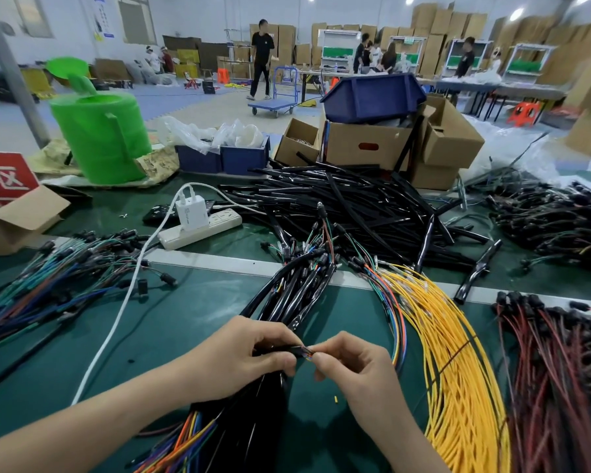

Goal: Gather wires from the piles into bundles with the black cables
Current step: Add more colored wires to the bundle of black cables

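Note:
My left hand [249, 353] grips the end of a black cable [296, 349] over the green table, low in the middle. My right hand [352, 360] pinches the coloured wire ends sticking out of that cable, fingertips almost touching the left ones. Under my hands lies a bundle of black cables [287, 302] with coloured wires fanning out at its near end [185, 435]. A yellow wire pile [451, 353] lies to the right, a dark red wire pile [553, 363] further right, and a blue-green wire pile [58, 281] at the left. A heap of black tubes [348, 206] fills the back.
A white power strip [202, 227] with a charger and a white cord [116, 322] runs across the left middle. Cardboard boxes [365, 145], a blue bin [372, 97] and a green roll [99, 134] stand behind. People walk far back.

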